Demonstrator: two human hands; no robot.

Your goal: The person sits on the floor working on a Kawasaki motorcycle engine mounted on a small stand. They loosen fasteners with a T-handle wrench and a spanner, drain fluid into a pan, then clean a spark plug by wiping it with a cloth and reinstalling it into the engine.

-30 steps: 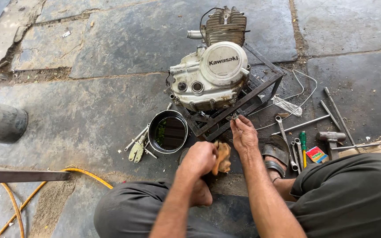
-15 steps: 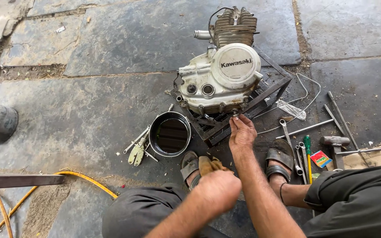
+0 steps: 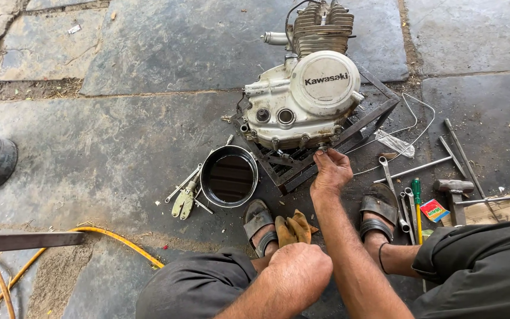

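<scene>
A dirty white motorcycle engine [image 3: 302, 100] with a finned cylinder sits on a dark angle-iron frame [image 3: 379, 115] on the stone floor. My right hand [image 3: 332, 171] reaches to the engine's lower edge, its fingertips pinched on a small bolt [image 3: 323, 147] there. My left hand [image 3: 299, 272] is drawn back over my knee, curled into a fist, and I see nothing in it. A tan cloth [image 3: 293, 229] lies between my sandalled feet, just ahead of that fist.
A round black pan [image 3: 229, 177] stands left of the frame, with pliers [image 3: 183, 201] and thin rods beside it. Wrenches [image 3: 388, 171], a green screwdriver [image 3: 417, 195], a hammer [image 3: 453, 189], long rods and a small red box [image 3: 435, 210] lie at right. A yellow hose [image 3: 113, 239] runs at lower left.
My left hand let go of the tan cloth and pulled back toward my knee. My right hand moved up from the frame to the engine's lower edge.
</scene>
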